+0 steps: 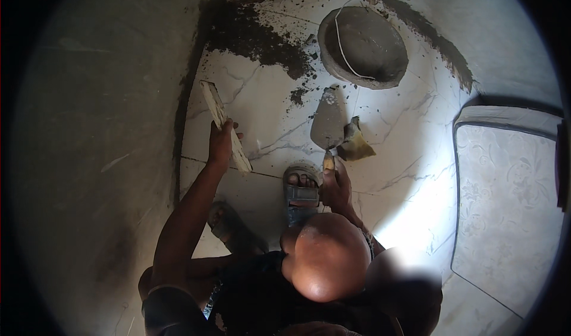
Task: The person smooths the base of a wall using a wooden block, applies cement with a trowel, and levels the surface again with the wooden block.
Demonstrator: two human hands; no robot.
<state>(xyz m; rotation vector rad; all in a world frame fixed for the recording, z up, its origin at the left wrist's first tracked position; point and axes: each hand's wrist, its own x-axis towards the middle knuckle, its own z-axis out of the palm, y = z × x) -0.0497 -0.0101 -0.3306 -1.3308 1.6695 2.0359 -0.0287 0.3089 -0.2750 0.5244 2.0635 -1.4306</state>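
Note:
My left hand [221, 143] is closed around a pale, rough strip of wood [211, 102], held slanting over the marbled tiles on the left. My right hand [336, 187] grips the handle of a trowel [326, 119], whose grey, mortar-smeared blade points away from me. A crumpled yellowish-brown scrap [360, 143] lies just right of the blade. Dark crumbly mortar [256, 41] is spread on the tiles in the upper left. My sandalled feet [300, 196] and a bare knee [327, 256] are below my hands.
A grey bucket [380, 44] with a wire handle stands at the top right. A grey plastered wall [107, 128] bounds the left side, and another [476, 38] runs along the upper right, with mortar along its foot. A patterned mattress-like pad [505, 199] lies at the right.

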